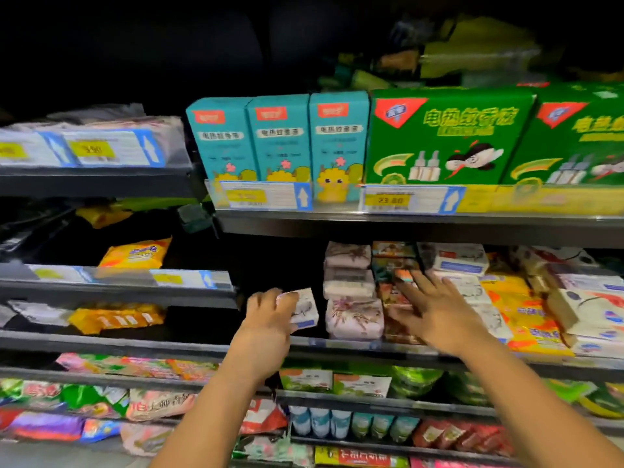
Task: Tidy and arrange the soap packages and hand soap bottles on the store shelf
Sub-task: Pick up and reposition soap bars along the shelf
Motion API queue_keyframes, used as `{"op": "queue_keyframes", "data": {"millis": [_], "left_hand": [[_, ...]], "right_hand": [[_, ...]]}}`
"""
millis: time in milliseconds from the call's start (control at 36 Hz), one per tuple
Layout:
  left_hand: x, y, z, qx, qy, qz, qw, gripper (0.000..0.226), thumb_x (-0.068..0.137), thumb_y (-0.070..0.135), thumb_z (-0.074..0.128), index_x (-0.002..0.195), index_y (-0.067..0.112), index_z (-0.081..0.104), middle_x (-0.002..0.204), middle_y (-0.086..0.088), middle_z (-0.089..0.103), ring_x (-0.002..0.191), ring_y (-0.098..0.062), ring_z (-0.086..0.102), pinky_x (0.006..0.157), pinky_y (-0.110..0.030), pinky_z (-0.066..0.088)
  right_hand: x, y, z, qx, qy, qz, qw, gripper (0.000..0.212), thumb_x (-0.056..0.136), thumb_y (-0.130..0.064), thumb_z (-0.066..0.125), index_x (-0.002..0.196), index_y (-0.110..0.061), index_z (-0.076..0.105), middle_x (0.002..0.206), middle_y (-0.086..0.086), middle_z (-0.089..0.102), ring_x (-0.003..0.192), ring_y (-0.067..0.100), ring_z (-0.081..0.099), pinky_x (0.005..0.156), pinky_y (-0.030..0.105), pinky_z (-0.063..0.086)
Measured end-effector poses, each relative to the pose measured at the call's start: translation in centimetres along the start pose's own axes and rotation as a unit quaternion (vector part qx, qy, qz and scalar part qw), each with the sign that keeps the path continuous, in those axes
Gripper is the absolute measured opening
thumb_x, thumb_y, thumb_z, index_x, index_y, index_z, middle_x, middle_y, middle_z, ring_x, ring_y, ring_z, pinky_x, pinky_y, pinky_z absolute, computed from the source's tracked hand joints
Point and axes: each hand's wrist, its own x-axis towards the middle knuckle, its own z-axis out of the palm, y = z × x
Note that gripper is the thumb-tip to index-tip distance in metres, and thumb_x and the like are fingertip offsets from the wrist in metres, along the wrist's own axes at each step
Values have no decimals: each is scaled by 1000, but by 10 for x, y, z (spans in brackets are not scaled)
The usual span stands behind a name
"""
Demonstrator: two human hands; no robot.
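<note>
My left hand [270, 315] grips a small white soap box [305, 309] just left of a stack of pale pink floral soap packages [353, 292] on the middle shelf [337, 346]. My right hand [435, 312] lies flat with straight fingers against a column of dark, colourful soap packages [393, 265] beside the pink stack. White soap boxes [456, 261] and yellow soap packs [526, 315] fill the shelf further right. Small hand soap bottles [337, 422] stand in a row two shelves lower.
Teal boxes [280, 143] and green boxes [445, 136] stand on the shelf above, behind price tags [388, 199]. Yellow packs [135, 253] lie on the left shelves. Left of my left hand the middle shelf is dark. Assorted soap packs [101, 400] fill the lower shelves.
</note>
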Motion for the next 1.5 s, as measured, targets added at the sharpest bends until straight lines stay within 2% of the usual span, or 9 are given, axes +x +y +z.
{"op": "queue_keyframes", "data": {"millis": [111, 306, 472, 556, 639, 750, 861, 1139, 1500], "left_hand": [[18, 4, 1, -99, -96, -48, 989, 48, 103, 18, 49, 149, 25, 40, 158, 2, 25, 149, -25, 12, 120, -33, 23], [17, 17, 2, -173, -208, -20, 963, 47, 108, 42, 25, 153, 33, 28, 162, 20, 5, 151, -3, -2, 117, -21, 2], [20, 39, -19, -297, -122, -95, 942, 46, 104, 46, 37, 147, 30, 36, 136, 4, 57, 114, -16, 58, 85, -26, 43], [29, 60, -23, -263, -60, -75, 960, 42, 102, 42, 46, 140, 24, 45, 116, -2, 65, 98, -21, 65, 81, -35, 52], [43, 85, -14, -147, -8, -10, 989, 44, 100, 35, 53, 140, 16, 51, 138, -8, 56, 126, -27, 51, 105, -35, 39], [64, 120, -1, -61, -73, 6, 995, 63, 101, 57, 35, 157, 31, 20, 167, 6, 5, 153, -19, 2, 123, -36, 4], [77, 141, 13, -11, -86, -15, 996, 69, 95, 72, 24, 156, 42, 16, 166, 13, 4, 153, -14, 1, 121, -50, 1], [80, 150, 27, 67, -79, -51, 993, 70, 93, 74, 23, 155, 43, 13, 166, 13, 6, 153, -15, -3, 122, -50, 0], [84, 148, 15, 45, -131, -51, 989, 70, 91, 78, 23, 154, 48, 13, 166, 12, -1, 153, -18, -8, 121, -52, -5]], "right_hand": [[0, 3, -1, 61, -1, -2, 998, 116, 52, -98, -19, 155, -49, 7, 167, -5, -2, 154, 19, -6, 123, 39, -1], [-3, 0, -5, 74, -10, 0, 997, 97, 69, -89, -1, 155, -47, 10, 167, -4, -2, 154, 17, -7, 124, 38, -3], [-4, 4, -5, 135, 8, -2, 991, 72, 91, -74, 27, 155, -43, 19, 167, -4, 5, 154, 17, -2, 124, 38, -1], [-2, 9, -3, 248, 65, -9, 966, 52, 97, -56, 48, 145, -36, 45, 158, -6, 34, 149, 21, 23, 120, 34, 19], [-2, 10, -6, 350, 115, -1, 930, 34, 95, -36, 63, 129, -29, 60, 132, -3, 57, 125, 20, 52, 103, 30, 41], [-5, 26, -10, 240, 169, 20, 956, 31, 93, -32, 64, 122, -21, 66, 115, 6, 61, 107, 26, 61, 91, 36, 51], [-5, 60, -20, 48, 242, 53, 968, 33, 92, -37, 54, 97, -7, 68, 89, 21, 67, 90, 40, 63, 74, 40, 47], [15, 88, 10, 224, 239, 92, 940, 68, 82, -36, 68, 143, -13, 45, 156, 20, 30, 127, 44, 47, 97, 43, 48], [4, 88, -3, 283, 227, 106, 926, 50, 83, -20, 75, 129, -15, 54, 130, 19, 51, 109, 40, 59, 87, 36, 49]]}}
